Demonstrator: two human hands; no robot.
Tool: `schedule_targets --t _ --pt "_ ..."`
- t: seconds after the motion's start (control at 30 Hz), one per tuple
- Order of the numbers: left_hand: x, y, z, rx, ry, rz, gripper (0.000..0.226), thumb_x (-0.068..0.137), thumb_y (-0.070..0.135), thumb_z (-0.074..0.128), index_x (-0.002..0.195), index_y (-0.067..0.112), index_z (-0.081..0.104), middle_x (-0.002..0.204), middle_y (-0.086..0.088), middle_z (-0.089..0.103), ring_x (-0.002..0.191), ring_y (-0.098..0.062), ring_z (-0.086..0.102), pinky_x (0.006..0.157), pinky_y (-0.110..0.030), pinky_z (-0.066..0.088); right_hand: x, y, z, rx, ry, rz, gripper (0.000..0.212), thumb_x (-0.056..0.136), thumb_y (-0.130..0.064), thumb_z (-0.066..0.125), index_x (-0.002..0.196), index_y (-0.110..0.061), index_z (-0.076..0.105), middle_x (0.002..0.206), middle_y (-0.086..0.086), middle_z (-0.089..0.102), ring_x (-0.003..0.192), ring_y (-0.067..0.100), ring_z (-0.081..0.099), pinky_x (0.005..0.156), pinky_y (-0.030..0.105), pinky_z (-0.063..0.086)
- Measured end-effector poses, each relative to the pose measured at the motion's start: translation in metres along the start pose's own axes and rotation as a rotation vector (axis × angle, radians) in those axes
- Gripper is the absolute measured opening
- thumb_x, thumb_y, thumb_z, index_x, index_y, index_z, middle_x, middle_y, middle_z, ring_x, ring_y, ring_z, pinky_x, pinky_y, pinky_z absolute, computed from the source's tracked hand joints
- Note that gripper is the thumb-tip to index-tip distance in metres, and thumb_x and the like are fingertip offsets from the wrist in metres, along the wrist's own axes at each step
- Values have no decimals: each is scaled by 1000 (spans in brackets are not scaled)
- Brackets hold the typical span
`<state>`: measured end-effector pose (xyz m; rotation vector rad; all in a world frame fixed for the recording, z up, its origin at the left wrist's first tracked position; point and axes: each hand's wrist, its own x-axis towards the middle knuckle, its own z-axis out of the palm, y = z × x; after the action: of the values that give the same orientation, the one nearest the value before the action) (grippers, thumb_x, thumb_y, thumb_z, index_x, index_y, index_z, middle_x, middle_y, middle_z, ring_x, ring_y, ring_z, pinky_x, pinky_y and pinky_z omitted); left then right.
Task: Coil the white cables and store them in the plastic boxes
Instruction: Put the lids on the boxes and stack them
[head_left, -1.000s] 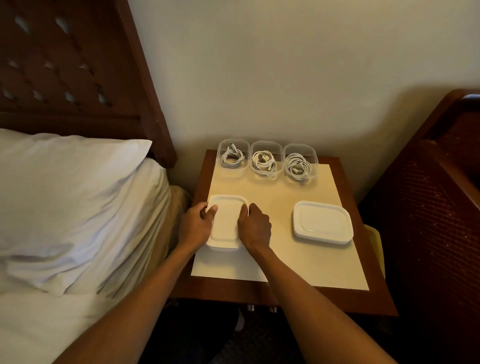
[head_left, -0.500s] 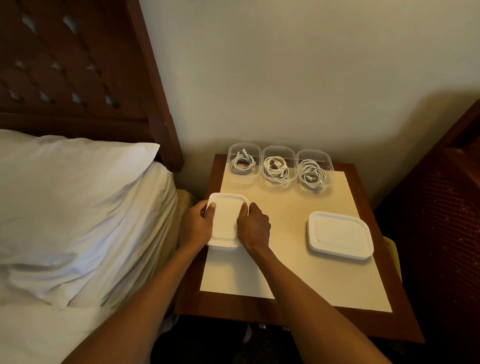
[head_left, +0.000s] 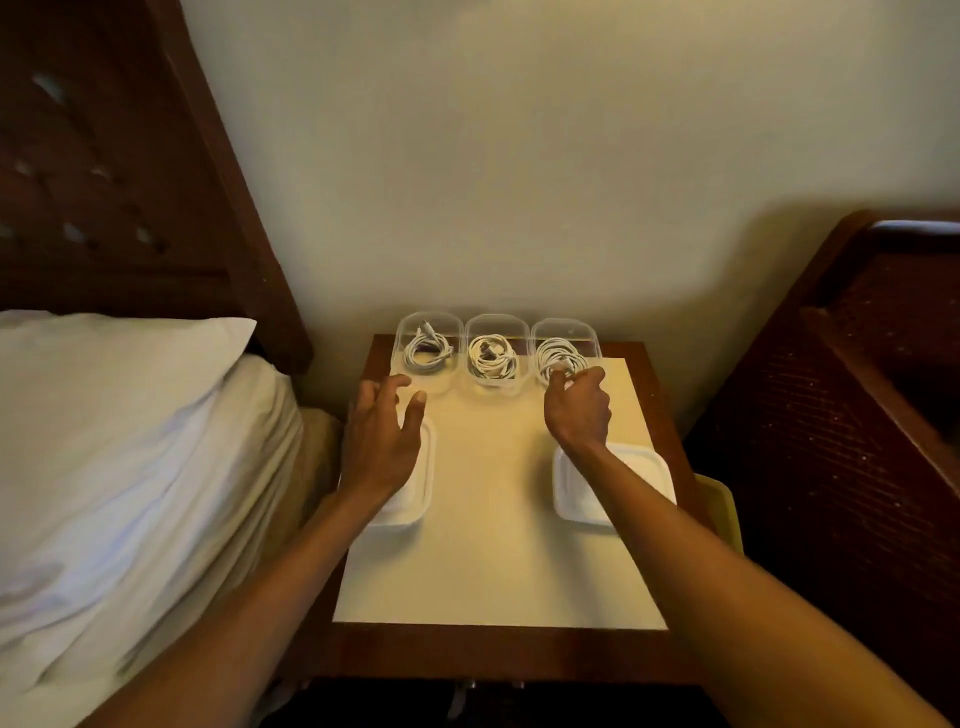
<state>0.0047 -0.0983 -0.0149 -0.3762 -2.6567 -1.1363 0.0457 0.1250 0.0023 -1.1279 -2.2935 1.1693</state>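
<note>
So the three clear plastic boxes (head_left: 496, 318) sit in a row at the back of the dark wooden nightstand (head_left: 493, 654), each with a coiled white cable (head_left: 491, 357) inside. The left hand (head_left: 382, 441) hovers spread-fingered over the left white rectangular lid (head_left: 422, 483), just short of the left box. The right hand (head_left: 576, 410) has curled fingertips at the right box's near rim, above the other white lid (head_left: 644, 467); can't tell if it's pinching wall or cable.

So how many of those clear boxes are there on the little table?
3, in a row along the table's far edge: left box, middle box, right box. None seems hidden.
</note>
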Motion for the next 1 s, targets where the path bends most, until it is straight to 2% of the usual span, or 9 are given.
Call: schedule_targets --t 0.17,0.27,0.37,0.5,0.63,0.77,0.87,0.93,1.0 --pt "4 35 33 -113 -99 103 42 98 50 41 127 23 57 124 -1 55 102 -10 53 87 -34 50 48 20 -21 -197 -4 75 54 103 -39 37 143 -4 32 138 23 50 124 42 50 97 44 44" --pt "9 39 48 -124 -164 113 46 96 54 38 127 26 55 125 2 56 102 -11 55 87 -36 54 70 30 -14 -161 -102 119 48 103 -36 36 137 -3 43 138 22 49 125 40 49 98 40 42" --pt "13 39 57 -155 -176 118 38 99 49 42 126 25 56 119 2 59 99 -12 57 85 -39 55 79 36 -10 -92 -143 128 37 101 -22 39 129 -1 53 133 22 53 122 37 50 93 35 42" --pt "11 46 64 -174 -190 81 32 102 41 47 126 23 57 117 2 62 99 -12 58 87 -40 56 70 42 -17 21 -53 29 31 101 -19 43 121 -1 57 122 15 59 112 32 54 81 31 43" --pt "-4 66 61 -213 -197 28 30 102 37 48 125 20 58 115 5 61 98 -11 57 88 -35 55 45 52 -31 120 -9 -46 24 101 -22 45 115 -8 58 113 11 64 97 30 65 78 39 59" --pt "-20 84 55 -303 -205 -114 35 103 40 46 127 19 58 125 -2 63 105 -18 61 94 -40 54 0 57 -46 214 -91 -94 14 102 -22 44 108 -15 55 104 8 67 87 25 67 70 34 60" --pt "-37 92 46 -299 -188 -207 39 104 42 40 128 17 59 130 -5 63 114 -24 61 99 -41 50 -41 53 -49 228 -167 -91 18 102 -22 44 113 -13 56 101 9 67 78 22 68 61 27 58" --pt "-53 93 37 -267 -184 -225 40 105 40 38 126 14 60 127 -7 65 113 -26 61 97 -39 49 -67 49 -45 236 -218 -101 19 102 -20 44 113 -10 56 97 11 67 69 19 65 50 20 51" --pt "-69 90 29 -216 -185 -239 36 106 35 37 118 12 63 119 -9 68 107 -29 61 91 -39 50 -91 48 -43 242 -254 -91 18 101 -20 43 109 -9 55 94 16 68 63 19 63 46 22 48"
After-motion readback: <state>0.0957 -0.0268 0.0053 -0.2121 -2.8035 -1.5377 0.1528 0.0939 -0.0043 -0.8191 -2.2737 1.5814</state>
